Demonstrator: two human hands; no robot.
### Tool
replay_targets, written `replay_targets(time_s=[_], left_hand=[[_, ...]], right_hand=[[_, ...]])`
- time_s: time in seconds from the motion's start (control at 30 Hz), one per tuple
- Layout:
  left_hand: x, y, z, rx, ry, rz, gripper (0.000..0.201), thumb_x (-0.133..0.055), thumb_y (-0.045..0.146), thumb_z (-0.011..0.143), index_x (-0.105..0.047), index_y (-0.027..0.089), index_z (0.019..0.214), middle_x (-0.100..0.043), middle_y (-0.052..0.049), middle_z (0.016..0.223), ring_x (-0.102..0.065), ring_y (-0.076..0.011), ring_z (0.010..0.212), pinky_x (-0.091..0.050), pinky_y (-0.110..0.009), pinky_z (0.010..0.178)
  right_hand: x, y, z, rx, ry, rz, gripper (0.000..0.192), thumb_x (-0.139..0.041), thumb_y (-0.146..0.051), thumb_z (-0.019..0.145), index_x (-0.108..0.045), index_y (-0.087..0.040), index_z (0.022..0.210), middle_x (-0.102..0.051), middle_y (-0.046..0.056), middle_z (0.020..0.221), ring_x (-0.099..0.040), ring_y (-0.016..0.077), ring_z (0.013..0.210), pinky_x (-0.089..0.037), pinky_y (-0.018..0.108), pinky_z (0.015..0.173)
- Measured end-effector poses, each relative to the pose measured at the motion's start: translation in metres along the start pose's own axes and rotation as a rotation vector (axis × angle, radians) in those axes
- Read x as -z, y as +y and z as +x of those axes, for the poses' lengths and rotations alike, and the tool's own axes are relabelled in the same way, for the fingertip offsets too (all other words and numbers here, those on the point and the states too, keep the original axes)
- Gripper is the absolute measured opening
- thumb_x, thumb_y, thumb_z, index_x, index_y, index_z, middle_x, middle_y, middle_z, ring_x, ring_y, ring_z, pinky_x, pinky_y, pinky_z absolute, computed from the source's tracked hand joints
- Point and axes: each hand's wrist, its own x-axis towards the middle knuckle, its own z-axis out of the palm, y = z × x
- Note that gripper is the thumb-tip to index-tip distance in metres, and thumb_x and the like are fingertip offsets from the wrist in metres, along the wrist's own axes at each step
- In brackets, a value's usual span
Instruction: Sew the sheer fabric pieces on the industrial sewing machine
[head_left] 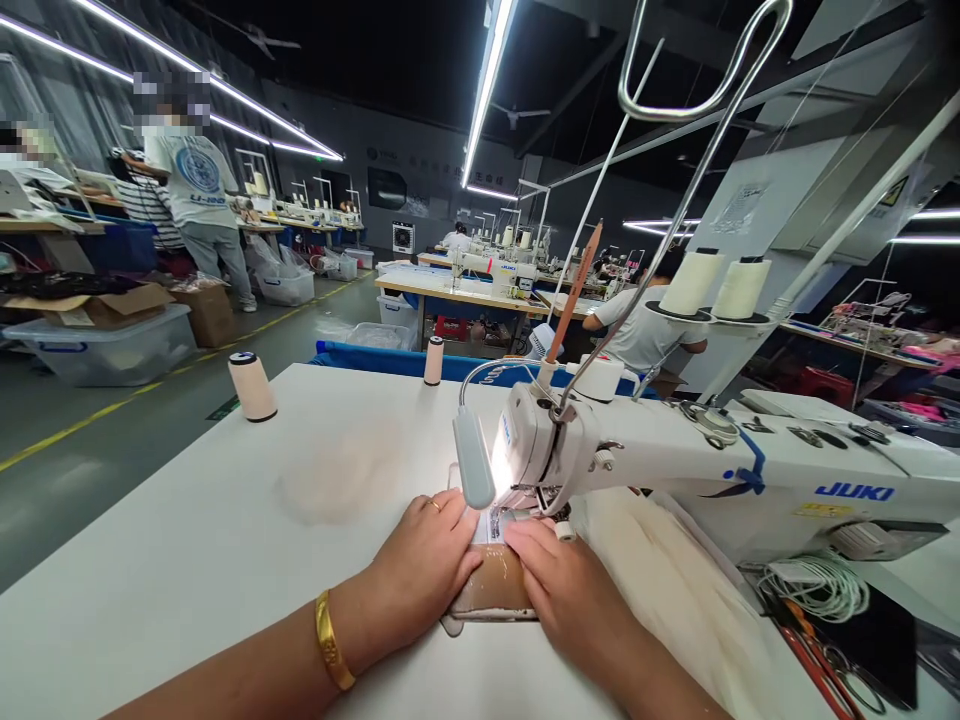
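The needle end of a white JUKI sewing machine (540, 450) stands before me, its small lamp (474, 460) lit. My left hand (427, 560) lies on the machine bed left of the needle area, fingers laid flat and thumb over a brown, shiny plate (491, 580). Close to the presser foot is my right hand (562, 580), its fingers together and bent; whatever lies under their tips is too small to make out. Sheer cream fabric (667, 590) spreads beside the right hand, under the machine arm.
Two thread cones, a peach cone (253, 388) and a smaller cone (433, 360), stand on the white table (225, 560). Scissors (832, 660) and coiled white cord (817, 585) lie right. A thread stand (675, 315) rises behind. Other people work further back.
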Motion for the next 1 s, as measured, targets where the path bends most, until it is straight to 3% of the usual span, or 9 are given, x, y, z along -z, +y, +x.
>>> replay_targets(time_s=[0.13,0.23,0.3,0.37,0.47,0.7,0.8,0.9,1.0], left_hand=[[0.019,0.016,-0.02,-0.034,-0.146,-0.093,0.008,-0.064,0.016,0.095,-0.07,0.021,0.094,-0.076,-0.007,0.102,-0.071,-0.0276,0.09,-0.055,-0.038,0.079],[0.031,0.014,-0.033,-0.107,-0.159,-0.375,0.013,-0.061,0.014,0.093,-0.066,0.025,0.088,-0.075,0.003,0.09,-0.067,-0.0182,0.079,-0.05,-0.029,0.071],[0.032,0.004,-0.034,-0.043,-0.13,-0.361,0.012,-0.058,0.018,0.094,-0.062,0.024,0.085,-0.071,0.002,0.085,-0.063,-0.0185,0.073,-0.047,-0.03,0.066],[0.027,-0.01,-0.03,0.037,-0.074,-0.249,0.005,-0.062,0.023,0.091,-0.061,0.022,0.087,-0.069,-0.003,0.091,-0.062,-0.0229,0.08,-0.047,-0.034,0.069],[0.015,-0.027,-0.022,0.064,0.009,-0.155,0.015,-0.067,0.024,0.086,-0.061,0.02,0.098,-0.066,-0.009,0.107,-0.061,-0.0293,0.096,-0.05,-0.041,0.081],[-0.003,-0.029,-0.014,0.009,0.099,-0.107,0.016,-0.051,0.01,0.091,-0.051,0.022,0.079,-0.063,-0.006,0.092,-0.058,-0.0245,0.082,-0.046,-0.037,0.072],[-0.007,-0.028,-0.013,-0.048,0.198,-0.159,0.022,-0.047,0.01,0.093,-0.044,0.023,0.075,-0.06,-0.003,0.084,-0.054,-0.0218,0.075,-0.042,-0.035,0.066],[-0.01,-0.025,-0.014,-0.142,0.344,-0.251,0.023,-0.045,0.011,0.095,-0.041,0.023,0.076,-0.057,-0.002,0.079,-0.05,-0.0199,0.071,-0.04,-0.032,0.063],[-0.012,-0.018,-0.016,-0.253,0.509,-0.302,0.019,-0.044,0.01,0.095,-0.044,0.024,0.082,-0.058,-0.001,0.079,-0.047,-0.0195,0.07,-0.041,-0.032,0.065]], right_hand=[[0.005,-0.015,0.003,0.152,0.048,0.118,0.049,-0.046,-0.002,0.094,-0.057,-0.022,0.138,-0.072,0.012,0.13,-0.068,0.0279,0.116,-0.061,0.043,0.095],[0.005,-0.024,0.005,0.253,0.0,0.223,0.047,-0.05,-0.006,0.092,-0.058,-0.023,0.135,-0.073,0.011,0.128,-0.067,0.0278,0.116,-0.059,0.043,0.096],[0.002,-0.026,0.006,0.311,-0.013,0.256,0.048,-0.051,-0.006,0.09,-0.059,-0.023,0.133,-0.074,0.01,0.12,-0.069,0.0272,0.109,-0.059,0.043,0.092],[0.0,-0.026,0.005,0.342,0.0,0.25,0.05,-0.051,-0.004,0.088,-0.058,-0.021,0.134,-0.075,0.01,0.116,-0.07,0.0267,0.104,-0.058,0.044,0.091],[-0.001,-0.025,0.002,0.346,-0.002,0.23,0.051,-0.052,-0.002,0.086,-0.058,-0.022,0.133,-0.076,0.01,0.115,-0.07,0.0261,0.103,-0.058,0.044,0.093],[0.004,-0.029,0.001,0.356,-0.058,0.283,0.043,-0.052,-0.003,0.086,-0.058,-0.025,0.122,-0.077,0.006,0.112,-0.07,0.0241,0.098,-0.058,0.038,0.082],[0.01,-0.032,0.0,0.28,-0.094,0.335,0.022,-0.052,-0.009,0.094,-0.058,-0.026,0.107,-0.073,0.003,0.096,-0.066,0.0215,0.086,-0.055,0.035,0.076],[0.015,-0.032,-0.003,0.017,-0.008,0.356,0.001,-0.055,-0.026,0.103,-0.056,-0.026,0.104,-0.066,0.002,0.093,-0.063,0.0222,0.083,-0.054,0.036,0.075],[0.014,-0.03,-0.005,-0.243,0.065,0.37,0.023,-0.062,-0.038,0.104,-0.057,-0.026,0.122,-0.067,0.006,0.11,-0.065,0.0248,0.096,-0.055,0.035,0.077]])
